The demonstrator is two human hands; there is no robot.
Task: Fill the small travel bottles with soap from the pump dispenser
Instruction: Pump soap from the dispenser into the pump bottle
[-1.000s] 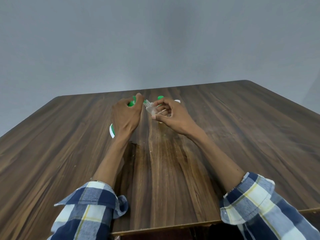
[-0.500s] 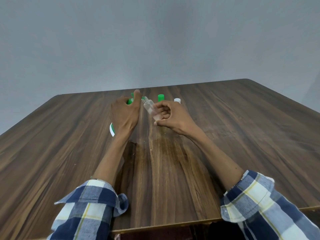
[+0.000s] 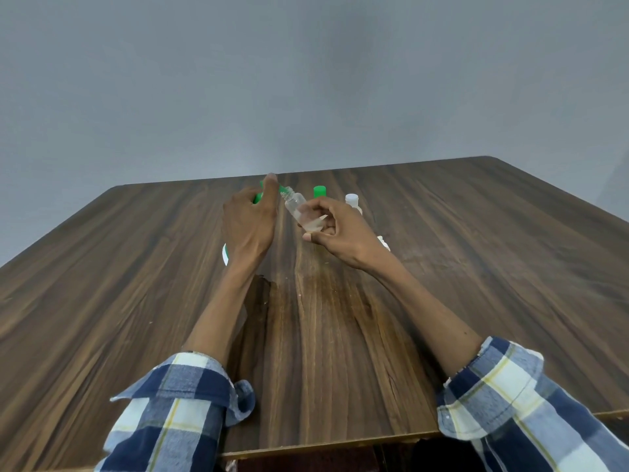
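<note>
My right hand (image 3: 335, 229) grips a small clear travel bottle (image 3: 299, 209), tilted with its open neck up and to the left. The neck meets the green spout (image 3: 281, 189) of the pump dispenser. My left hand (image 3: 250, 223) lies over the dispenser's green pump head (image 3: 258, 198), index finger on top, and hides most of the dispenser; only a strip of its white-and-green body (image 3: 225, 255) shows by my wrist. Behind my right hand stand a bottle with a green cap (image 3: 319, 191) and one with a white cap (image 3: 351, 199).
The work sits on a dark wooden table (image 3: 476, 267) against a grey wall. A small white object (image 3: 383, 241) pokes out from behind my right wrist. A wet smear (image 3: 265, 279) lies on the wood near my left wrist.
My right hand has tipped the clear bottle more upright and drawn slightly back toward me, uncovering the green-capped and white-capped bottles. My left hand stays on the pump.
</note>
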